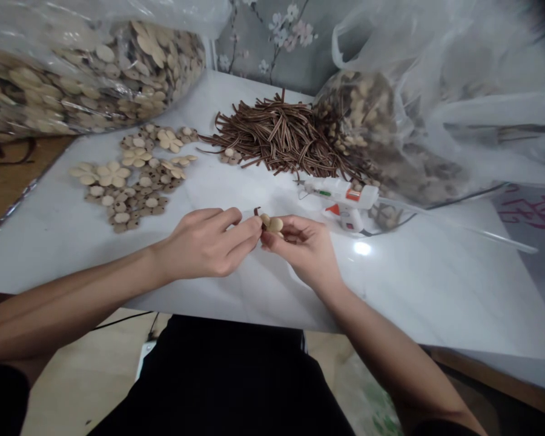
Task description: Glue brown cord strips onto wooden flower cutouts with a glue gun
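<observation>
Beige flower piece (275, 225) is held up between 2 bare hands, over the front middle of a white, marble-patterned surface (436, 278). Its rounded petals show between the fingertips; its underside is hidden.

At the far left, a large clear bag (95, 79) bulges with beige and greyish flower shapes. Below it, dark brown strips lie on a brown board (9, 181). To the right of the board, loose flowers (113, 174) lie in a cluster on the surface, some large and cream, others small and greyish with pale round centres.

The left hand (204, 242) comes in from the left, palm down, its fingertips pinching a short dark brown strip (257, 211) at the flower piece's left side. The strip's end curls up above the fingertips. Behind the hands, a small flower (230, 155) sits near the left edge of a big heap of thin brown strips (277, 136). The right hand (311, 248) pinches the flower piece from the right, thumb nearest the viewer and fingers curved behind.

Beyond the right hand, a white glue gun (367, 197) lies with its nozzle to the left; a long clear stick (472, 229) extends to the right from its rear. Behind it, a 2nd clear bag (367, 115) holds more flower shapes. At the far right, red characters mark a grey sheet (542, 242).
</observation>
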Available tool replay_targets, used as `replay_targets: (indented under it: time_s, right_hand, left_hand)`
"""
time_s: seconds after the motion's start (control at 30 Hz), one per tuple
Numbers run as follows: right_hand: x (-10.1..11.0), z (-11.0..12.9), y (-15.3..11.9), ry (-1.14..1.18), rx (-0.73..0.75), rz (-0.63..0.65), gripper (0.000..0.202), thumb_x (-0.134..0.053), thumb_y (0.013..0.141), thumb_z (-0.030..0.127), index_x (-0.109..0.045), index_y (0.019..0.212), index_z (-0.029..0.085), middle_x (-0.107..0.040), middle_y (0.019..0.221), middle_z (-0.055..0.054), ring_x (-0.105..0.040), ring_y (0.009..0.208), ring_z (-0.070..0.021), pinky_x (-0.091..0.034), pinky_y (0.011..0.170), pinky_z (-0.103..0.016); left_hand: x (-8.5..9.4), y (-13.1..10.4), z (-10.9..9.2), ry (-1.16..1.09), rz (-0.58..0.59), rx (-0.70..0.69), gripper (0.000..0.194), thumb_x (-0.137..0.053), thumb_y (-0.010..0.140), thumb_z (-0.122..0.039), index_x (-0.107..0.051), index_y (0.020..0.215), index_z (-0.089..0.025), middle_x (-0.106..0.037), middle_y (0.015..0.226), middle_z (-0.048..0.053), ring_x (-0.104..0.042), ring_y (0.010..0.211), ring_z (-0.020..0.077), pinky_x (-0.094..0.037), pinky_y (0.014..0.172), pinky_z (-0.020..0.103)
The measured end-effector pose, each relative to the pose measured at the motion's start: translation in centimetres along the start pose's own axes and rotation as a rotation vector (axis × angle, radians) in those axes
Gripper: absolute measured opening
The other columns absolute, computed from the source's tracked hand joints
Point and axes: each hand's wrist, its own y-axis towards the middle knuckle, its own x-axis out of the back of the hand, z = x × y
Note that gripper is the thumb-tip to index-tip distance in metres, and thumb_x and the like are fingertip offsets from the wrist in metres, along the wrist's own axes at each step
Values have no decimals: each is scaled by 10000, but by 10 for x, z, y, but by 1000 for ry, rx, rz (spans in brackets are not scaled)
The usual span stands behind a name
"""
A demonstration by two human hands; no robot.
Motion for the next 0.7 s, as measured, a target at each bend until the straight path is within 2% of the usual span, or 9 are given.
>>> replay_targets:
  time_s: [0.2, 0.47, 0.7]
  right_hand:
    - [-6, -4, -1, 10, 23, -47, 104, -737, 675, 192, -658, 740, 171, -669, 654, 22, -621, 607, -115, -522, 600, -239]
    - [-10, -9, 3, 59, 62, -88, 100, -720, 669, 160, -654, 740, 182, -653, 646, 39, -608, 592, -99, -528, 602, -228]
    - [-7, -12, 6, 88, 31, -94, 89, -720, 674, 201, -666, 741, 180, -668, 656, 22, -625, 614, -116, -540, 625, -257]
  left_hand:
    - [2, 1, -3, 32, -71, -42, 39, -679, 816, -134, -680, 852, -120, -711, 905, 34, -586, 649, 133, -382, 466, 270]
    - [-5, 0, -5, -12, -126, -41, 25, -653, 831, -116, -645, 810, -129, -688, 854, 41, -577, 624, 126, -347, 465, 280]
    - [-7, 1, -5, 50, -136, -50, 47, -683, 816, -149, -661, 783, -175, -718, 828, -8, -578, 572, 112, -383, 449, 265]
